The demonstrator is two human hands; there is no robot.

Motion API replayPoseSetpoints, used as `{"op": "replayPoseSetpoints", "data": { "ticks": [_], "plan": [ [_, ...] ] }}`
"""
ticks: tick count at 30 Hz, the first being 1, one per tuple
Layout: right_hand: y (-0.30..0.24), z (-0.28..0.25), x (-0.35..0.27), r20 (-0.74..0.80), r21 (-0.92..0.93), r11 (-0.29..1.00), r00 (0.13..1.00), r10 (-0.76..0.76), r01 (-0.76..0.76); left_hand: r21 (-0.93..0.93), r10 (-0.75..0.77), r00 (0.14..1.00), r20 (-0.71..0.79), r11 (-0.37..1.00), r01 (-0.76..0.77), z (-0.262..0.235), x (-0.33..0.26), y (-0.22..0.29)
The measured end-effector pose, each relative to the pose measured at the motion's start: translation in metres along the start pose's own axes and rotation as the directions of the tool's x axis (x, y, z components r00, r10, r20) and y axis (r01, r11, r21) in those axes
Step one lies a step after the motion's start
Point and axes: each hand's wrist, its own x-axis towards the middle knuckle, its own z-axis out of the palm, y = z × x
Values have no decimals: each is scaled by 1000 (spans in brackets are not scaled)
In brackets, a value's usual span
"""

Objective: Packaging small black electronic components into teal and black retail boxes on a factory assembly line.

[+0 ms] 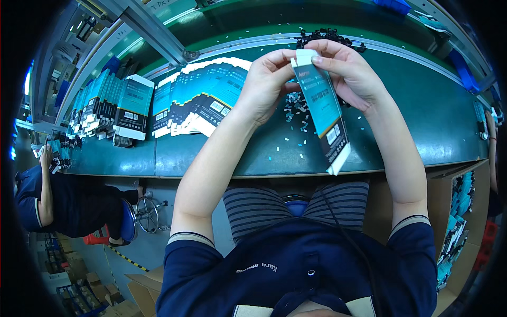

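Far to my left a co-worker in dark blue sits at the same green bench, one hand up at its edge. Next along, a row of upright teal-and-black boxes stands on the bench, and just beside it a fanned stack of flat carton blanks in the same colours lies overlapping.

My left hand pinches the top left edge of a slim teal box between thumb and fingers, closed firmly on it. The box is raised above the bench, tilted, its white flap end up at my fingertips and its black-and-white end pointing down towards my lap. Beneath it small white bits are scattered over the bench. My right hand grips the top right of the same box, thumb across the flap. Beyond my hands lies a pile of small black parts. At my far right an open cardboard carton holds more teal boxes.
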Motion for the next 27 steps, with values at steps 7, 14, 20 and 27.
{"op": "replayPoseSetpoints", "data": {
  "ticks": [7, 14, 20, 27],
  "plan": [
    [5, -7, 3, 54, -181, 983, 998, -14, 24, 312, 98, 995, -24, 946, -86, 2, 0, 1],
    [-3, -2, 0, 63, -236, 970, 997, -51, 64, 569, 247, 969, -25, 800, -189, -16, 13, -9],
    [4, -3, 3, 46, -72, 995, 997, -67, 70, 217, 69, 995, -68, 975, -52, -5, 4, 0],
    [4, -16, 10, -91, 157, 960, 971, -222, 234, 214, -233, 903, 361, 963, 163, 6, -5, 5]
  ]
}}
